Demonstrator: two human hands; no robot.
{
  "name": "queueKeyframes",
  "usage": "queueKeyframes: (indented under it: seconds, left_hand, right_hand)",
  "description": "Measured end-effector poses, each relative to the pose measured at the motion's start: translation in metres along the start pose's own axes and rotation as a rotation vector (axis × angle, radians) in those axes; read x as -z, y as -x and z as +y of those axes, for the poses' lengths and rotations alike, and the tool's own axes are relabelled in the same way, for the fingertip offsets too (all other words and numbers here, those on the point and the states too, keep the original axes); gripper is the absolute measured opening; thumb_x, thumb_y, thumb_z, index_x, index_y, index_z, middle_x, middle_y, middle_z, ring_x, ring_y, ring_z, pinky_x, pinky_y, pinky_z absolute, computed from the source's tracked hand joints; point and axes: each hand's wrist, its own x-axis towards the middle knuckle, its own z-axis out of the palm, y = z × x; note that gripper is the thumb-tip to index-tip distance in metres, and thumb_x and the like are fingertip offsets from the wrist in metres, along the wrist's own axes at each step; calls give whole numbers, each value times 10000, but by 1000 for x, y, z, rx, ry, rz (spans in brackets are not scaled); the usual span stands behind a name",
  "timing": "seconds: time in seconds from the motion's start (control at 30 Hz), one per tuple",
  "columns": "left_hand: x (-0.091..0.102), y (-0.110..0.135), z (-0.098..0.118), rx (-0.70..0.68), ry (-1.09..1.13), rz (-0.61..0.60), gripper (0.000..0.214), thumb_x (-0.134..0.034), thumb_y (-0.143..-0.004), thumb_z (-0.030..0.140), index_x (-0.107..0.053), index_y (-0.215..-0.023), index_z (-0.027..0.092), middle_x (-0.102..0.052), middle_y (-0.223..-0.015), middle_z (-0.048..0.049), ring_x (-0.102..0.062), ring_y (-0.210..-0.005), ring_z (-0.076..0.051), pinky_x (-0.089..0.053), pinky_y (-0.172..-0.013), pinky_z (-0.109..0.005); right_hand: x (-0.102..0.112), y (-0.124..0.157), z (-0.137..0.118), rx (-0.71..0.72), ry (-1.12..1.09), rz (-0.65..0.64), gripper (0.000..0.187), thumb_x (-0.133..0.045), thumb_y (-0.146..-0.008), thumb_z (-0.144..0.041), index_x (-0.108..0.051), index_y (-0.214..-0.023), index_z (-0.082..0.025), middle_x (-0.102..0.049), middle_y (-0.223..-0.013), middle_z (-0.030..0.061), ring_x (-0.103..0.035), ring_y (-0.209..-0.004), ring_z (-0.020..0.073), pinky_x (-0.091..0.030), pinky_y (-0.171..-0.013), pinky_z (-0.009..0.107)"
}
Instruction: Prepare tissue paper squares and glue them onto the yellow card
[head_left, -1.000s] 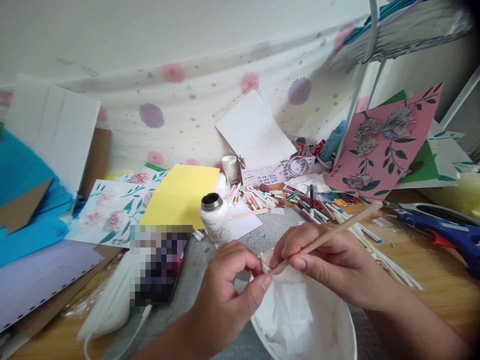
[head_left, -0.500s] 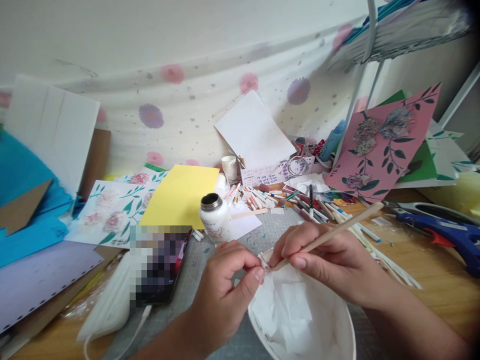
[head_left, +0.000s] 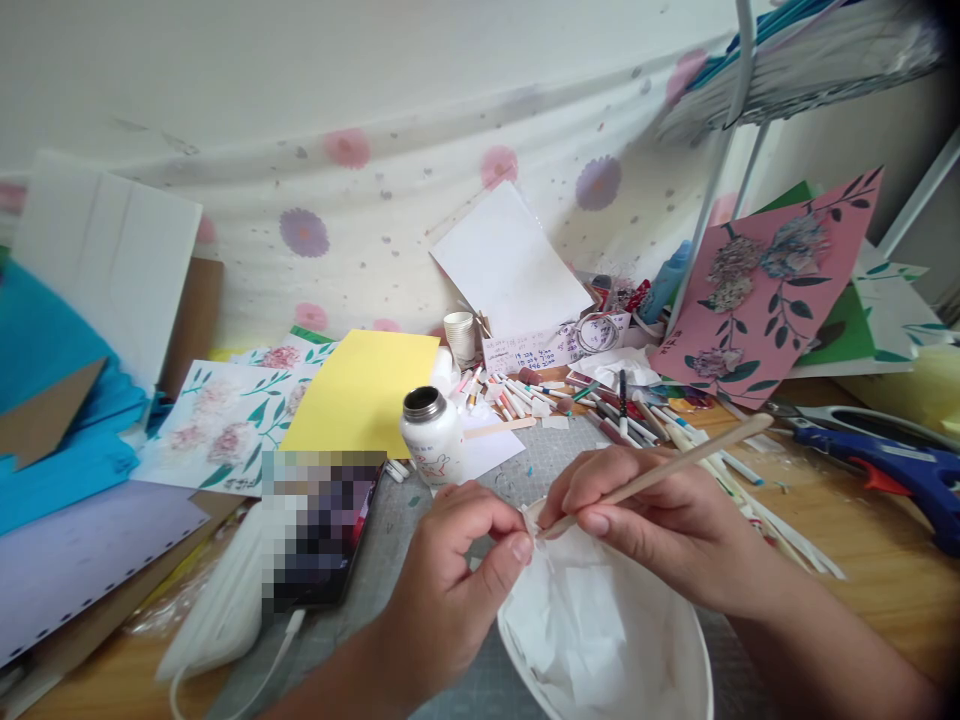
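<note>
Over a white bowl (head_left: 703, 640), my right hand (head_left: 637, 520) pinches a thin wooden stick (head_left: 686, 458), slanted with its upper end to the right. Its lower tip meets a small bit of white tissue paper (head_left: 529, 522) at the fingers of my left hand (head_left: 466, 575). That hand is closed, thumb against forefinger, on the tissue bit; the fingertips partly hide it. Thin white paper squares (head_left: 592, 610) lie inside the bowl.
Behind the bowl stand an uncapped white bottle (head_left: 431, 437) and many scattered markers (head_left: 517, 395). A phone (head_left: 330, 540) with a cable lies left. A blue glue gun (head_left: 885, 460) is at right, near a pink flower picture (head_left: 780, 290). Yellow paper (head_left: 360, 390) lies behind left.
Almost nothing differs. The stick's tip and the left fingertips have shifted slightly to the right; both hands keep their pinch over the bowl.
</note>
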Motion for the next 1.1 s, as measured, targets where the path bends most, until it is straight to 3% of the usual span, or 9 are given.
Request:
queueKeyframes:
  seconds: [0.2,0.63,0.9,1.1]
  left_hand:
    - [-2,-3,1,71,-52,24,133,-616,-759,191,-588,-628,188,-623,-635,-5,-560,-645,-173,-396,-673,-301]
    - [0,3,-10,199,149,-12,162,-599,-814,276,-584,-679,187,-542,-678,7,-513,-710,-176,-369,-671,-290]
    - [1,5,-19,244,315,-3,197,-600,-858,310,-561,-706,191,-520,-676,24,-455,-674,-152,-361,-638,-268]
    - [2,4,-18,198,233,-13,159,-577,-826,267,-536,-689,196,-500,-667,25,-465,-672,-160,-352,-642,-286]
  right_hand:
    - [-2,-2,-1,35,77,-8,110,-596,-938,-97,-672,-953,-175,-724,-862,80,-723,-843,205,-586,-705,309]
    - [8,0,0,19,33,49,168,-606,-942,-93,-737,-968,-194,-719,-881,56,-719,-861,185,-584,-736,283]
    - [18,-1,0,-22,-152,138,94,-646,-951,-221,-739,-963,-233,-769,-871,33,-746,-813,168,-612,-749,260]
    - [31,0,2,-27,-298,181,74,-672,-933,-220,-741,-959,-217,-776,-883,44,-757,-789,178,-625,-741,283]
